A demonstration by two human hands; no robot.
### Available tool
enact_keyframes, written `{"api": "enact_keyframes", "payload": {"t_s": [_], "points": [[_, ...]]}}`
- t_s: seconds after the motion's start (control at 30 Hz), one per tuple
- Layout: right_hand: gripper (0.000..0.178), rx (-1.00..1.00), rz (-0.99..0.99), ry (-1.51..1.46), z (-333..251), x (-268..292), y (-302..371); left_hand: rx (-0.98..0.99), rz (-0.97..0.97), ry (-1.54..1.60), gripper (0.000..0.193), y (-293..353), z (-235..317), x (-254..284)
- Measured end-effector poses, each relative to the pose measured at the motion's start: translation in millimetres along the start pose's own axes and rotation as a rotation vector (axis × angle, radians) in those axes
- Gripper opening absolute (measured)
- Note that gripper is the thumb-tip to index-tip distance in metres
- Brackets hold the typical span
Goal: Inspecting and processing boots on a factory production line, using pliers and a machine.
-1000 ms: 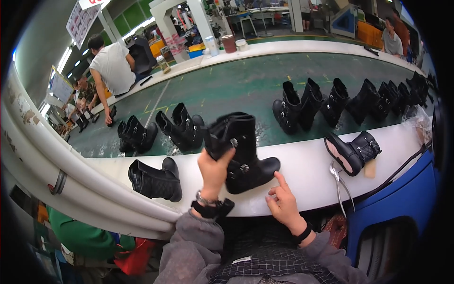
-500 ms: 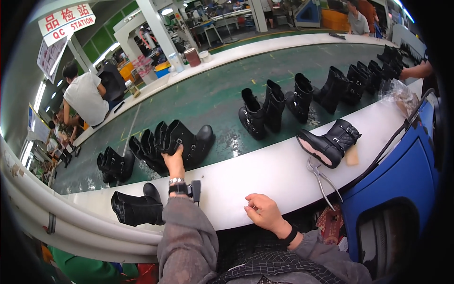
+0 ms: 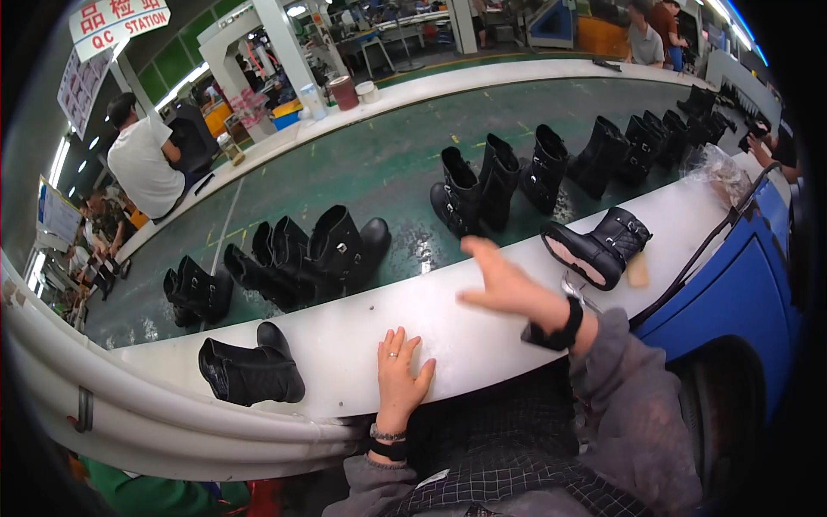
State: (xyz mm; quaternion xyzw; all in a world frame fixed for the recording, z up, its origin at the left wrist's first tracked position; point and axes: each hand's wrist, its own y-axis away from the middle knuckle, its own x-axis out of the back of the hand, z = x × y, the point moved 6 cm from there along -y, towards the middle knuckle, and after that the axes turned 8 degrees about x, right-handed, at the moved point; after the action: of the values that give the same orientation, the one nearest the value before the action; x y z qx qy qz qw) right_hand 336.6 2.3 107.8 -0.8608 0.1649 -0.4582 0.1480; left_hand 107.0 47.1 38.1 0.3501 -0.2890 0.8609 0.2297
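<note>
My left hand rests on the white bench with its fingers spread and nothing in it. Slightly blurred, my right hand reaches over the bench's far edge toward a standing black buckled boot on the green conveyor belt. Its fingers are apart and hold nothing that I can see. To the right of this hand a black boot lies on its side, pale sole showing. Metal pincers are partly hidden behind my right wrist. Another black boot lies on the bench at the left.
More black boots stand in groups along the belt. A tan block sits by the right boot, and a clear plastic bag lies farther back. A blue machine borders the right side. Co-workers sit beyond the belt.
My left hand has let go of the boot on the belt and drawn back to the bench. My right hand has opened and moved forward and right. The belt boots have shifted slightly left.
</note>
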Motion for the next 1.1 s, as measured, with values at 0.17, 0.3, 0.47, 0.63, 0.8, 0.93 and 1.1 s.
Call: {"api": "enact_keyframes", "payload": {"t_s": [0.17,0.3,0.47,0.63,0.8,0.93,1.1], "points": [[0.064,-0.283,0.312,0.234,58.6,47.2,-87.8,0.027,0.058,0.127,0.031,-6.0,-9.8,1.6],[0.019,-0.151,0.159,0.236,64.5,39.2,-123.0,0.022,0.074,0.139,0.028,-3.2,-14.8,2.0],[0.024,-0.172,0.345,-0.003,26.7,60.2,-117.8,0.050,0.073,0.153,0.034,-4.4,-15.3,3.8],[0.029,0.182,0.443,-0.089,-84.7,82.6,-59.2,0.010,0.100,0.220,0.069,-1.7,-6.7,15.9],[0.023,0.496,0.089,-0.066,-189.8,35.5,29.9,0.112,-0.029,0.779,0.095,12.4,2.7,-1.9],[0.039,0.322,-0.025,-0.523,-156.4,20.0,36.4,0.097,-0.113,0.891,0.067,23.2,16.5,-20.3],[0.049,-0.391,0.319,-0.065,6.2,53.6,-6.8,-0.139,0.235,0.188,0.045,22.0,27.7,-2.8]]}}
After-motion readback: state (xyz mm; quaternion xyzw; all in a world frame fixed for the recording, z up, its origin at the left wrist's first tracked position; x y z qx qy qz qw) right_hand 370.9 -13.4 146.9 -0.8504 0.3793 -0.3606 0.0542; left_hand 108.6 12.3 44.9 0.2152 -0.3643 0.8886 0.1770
